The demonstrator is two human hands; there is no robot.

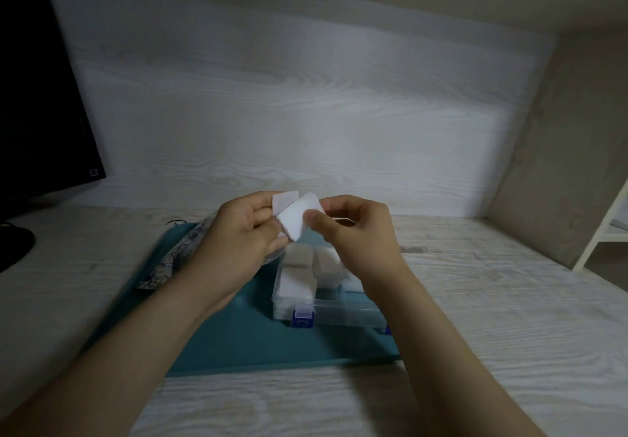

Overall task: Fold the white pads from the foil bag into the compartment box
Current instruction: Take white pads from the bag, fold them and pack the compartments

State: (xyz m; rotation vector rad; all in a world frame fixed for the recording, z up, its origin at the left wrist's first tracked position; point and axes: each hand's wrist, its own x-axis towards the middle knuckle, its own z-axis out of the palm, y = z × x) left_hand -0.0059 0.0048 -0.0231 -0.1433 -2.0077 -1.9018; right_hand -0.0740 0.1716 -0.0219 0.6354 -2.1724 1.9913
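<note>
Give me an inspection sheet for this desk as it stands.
Surface: pale wood-grain desk with a teal tray on it.
Job's things: white pad held up above the tray; clear compartment box on the tray, with folded pads in it; foil bag at the tray's left edge.
Clutter: nothing seen.
Grips: left hand and right hand both pinch the white pad.
Cables: thin dark wire by the tray's far left corner.
Surroundings: dark monitor at left, white shelf at right, wood-grain wall behind.

Clear plastic box (339, 310), matt woodgrain desk (492, 300)
</note>
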